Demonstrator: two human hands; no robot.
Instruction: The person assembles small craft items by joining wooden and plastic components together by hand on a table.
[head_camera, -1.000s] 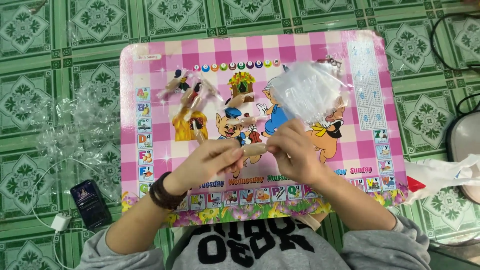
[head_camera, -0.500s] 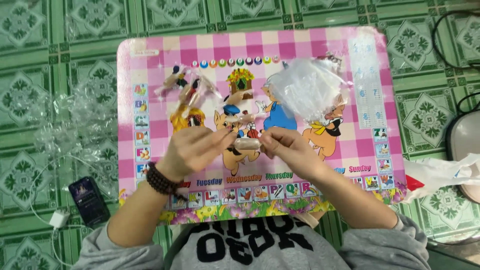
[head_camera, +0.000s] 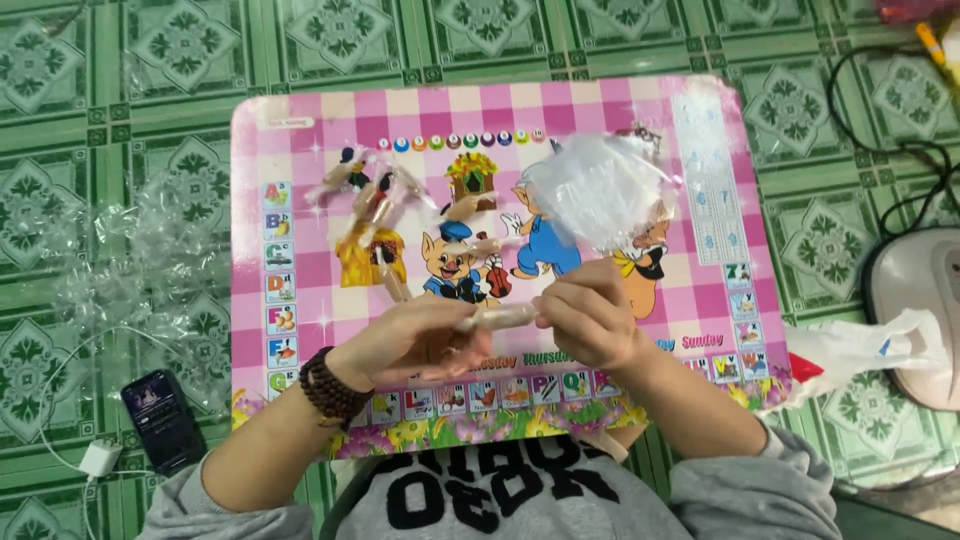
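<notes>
Sitting on green patterned floor tiles (head_camera: 150, 60), person works over pink cartoon lap table (head_camera: 300, 130). Heap of clear bags (head_camera: 600, 190) on table's far right, phone (head_camera: 163, 420) on floor left. Left hand (head_camera: 420, 340) and right hand (head_camera: 585, 315) both pinching small pale tube (head_camera: 498, 318) between them, just above table's near edge.

A phone (head_camera: 163, 420) lies left of the board (head_camera: 300, 140), bags (head_camera: 600, 190) seemingly on it.
</notes>
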